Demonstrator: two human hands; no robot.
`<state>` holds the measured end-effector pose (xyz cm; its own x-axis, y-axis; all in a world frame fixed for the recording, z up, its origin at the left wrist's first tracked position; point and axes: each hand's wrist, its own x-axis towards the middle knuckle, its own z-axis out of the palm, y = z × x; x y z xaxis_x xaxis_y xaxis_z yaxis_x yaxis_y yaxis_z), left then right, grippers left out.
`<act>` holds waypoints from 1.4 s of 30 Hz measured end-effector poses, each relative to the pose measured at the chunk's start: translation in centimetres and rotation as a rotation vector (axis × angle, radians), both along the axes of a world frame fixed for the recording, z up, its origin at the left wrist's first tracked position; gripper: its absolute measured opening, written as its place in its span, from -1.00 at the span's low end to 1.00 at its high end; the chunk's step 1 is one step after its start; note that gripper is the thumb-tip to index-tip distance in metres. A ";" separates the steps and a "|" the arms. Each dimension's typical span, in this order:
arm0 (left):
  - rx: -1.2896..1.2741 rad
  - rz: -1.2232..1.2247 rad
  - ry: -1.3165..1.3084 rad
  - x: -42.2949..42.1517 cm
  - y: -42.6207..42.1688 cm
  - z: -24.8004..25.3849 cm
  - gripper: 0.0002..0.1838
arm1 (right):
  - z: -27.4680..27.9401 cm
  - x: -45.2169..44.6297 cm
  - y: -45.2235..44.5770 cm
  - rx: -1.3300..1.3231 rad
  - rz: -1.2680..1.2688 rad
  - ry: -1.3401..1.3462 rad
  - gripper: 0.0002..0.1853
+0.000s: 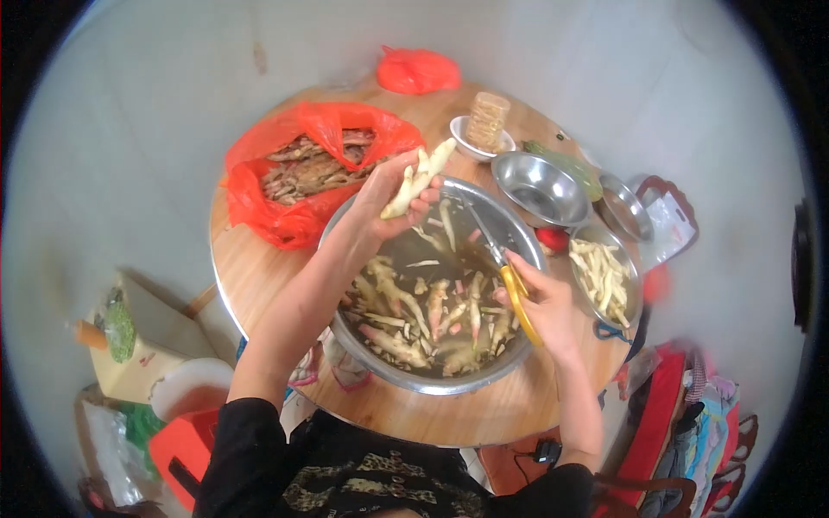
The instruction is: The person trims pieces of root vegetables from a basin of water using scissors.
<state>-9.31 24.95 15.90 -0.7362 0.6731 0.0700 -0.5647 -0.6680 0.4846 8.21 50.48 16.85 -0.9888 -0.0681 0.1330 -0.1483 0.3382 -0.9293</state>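
Note:
My left hand (390, 200) is closed around a pale, peeled ginger root (420, 178), held above the far left part of a large metal basin (432, 386). In my right hand (547, 309) is a pair of scissors (519, 304) with yellow handles, its metal blades pointing away over the basin's right side. The blades are apart from the root in my left hand. Murky water fills the basin, with several ginger pieces (438, 302), some pink-tipped, and thin scraps in it. My left forearm hides part of the basin's left rim.
A red plastic bag (281, 220) of brown, unpeeled roots (315, 171) lies left on the round wooden table (410, 425). To the right stand a metal bowl (540, 186) and a bowl of peeled pieces (602, 274). A white bowl (471, 147) and another red bag (419, 71) are farther back.

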 end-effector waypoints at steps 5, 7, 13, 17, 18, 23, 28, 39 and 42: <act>-0.021 0.000 0.067 0.2 0.0 -0.6 -0.58 | 0.0 -0.8 -1.1 0.044 0.023 0.031 -0.40; -0.007 -0.005 0.095 0.2 0.2 -0.7 -0.59 | -0.4 -1.1 -0.9 0.087 0.106 0.094 -0.40; 0.059 0.008 0.047 0.1 0.5 -0.9 -0.67 | 0.7 -2.4 -1.1 0.065 -0.076 0.161 -0.34; 0.104 -0.037 0.068 -0.7 0.5 -1.7 -0.67 | 0.3 -1.7 -1.5 0.253 0.095 0.242 -0.36; 0.062 0.002 0.056 -0.6 0.5 -1.7 -0.66 | -0.1 -2.0 -1.5 0.253 0.094 0.240 -0.36; 0.115 -0.051 0.072 -0.6 0.3 -1.4 -0.55 | -0.3 -3.4 -1.2 0.159 -0.063 0.225 -0.37; 0.058 0.121 -0.039 2.1 0.4 2.4 -0.27 | -0.6 -3.1 -2.0 0.155 -0.065 0.202 -0.40; -0.037 0.164 0.098 0.8 0.4 0.3 -0.56 | -1.9 -3.9 -2.8 0.031 0.063 0.181 -0.36; -0.092 0.158 0.131 1.1 0.5 0.8 -0.46 | -1.4 -3.9 -2.7 -0.059 0.023 0.175 -0.37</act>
